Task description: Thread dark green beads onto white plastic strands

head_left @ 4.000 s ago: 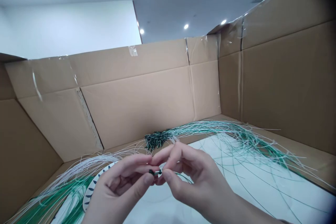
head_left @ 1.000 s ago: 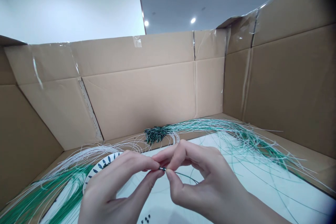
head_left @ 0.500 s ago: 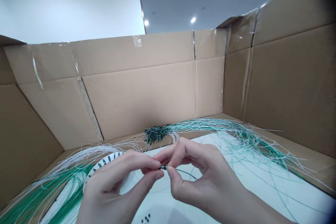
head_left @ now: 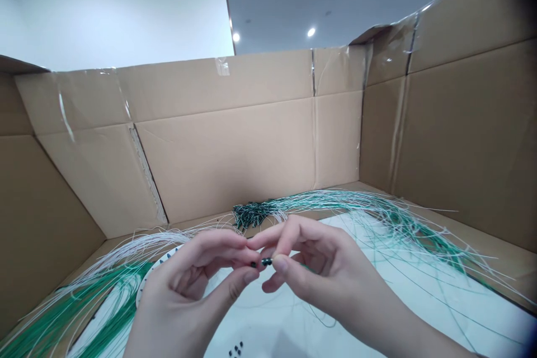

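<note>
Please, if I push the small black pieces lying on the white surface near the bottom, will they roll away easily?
Probably yes. The small black pieces look rounded and lie loose on the smooth, shiny white surface, so a light push may send them rolling or sliding. They are tiny, so they are likely light and fiddly to pinch.

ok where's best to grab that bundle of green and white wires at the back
Grip the dark clumped ends of the wire bundle, pinching across from above and the near side. They're packed tight, while the thin green-and-white strands fan out loose and would likely slip. The cardboard wall stands right behind, so the back looks blocked.
</note>
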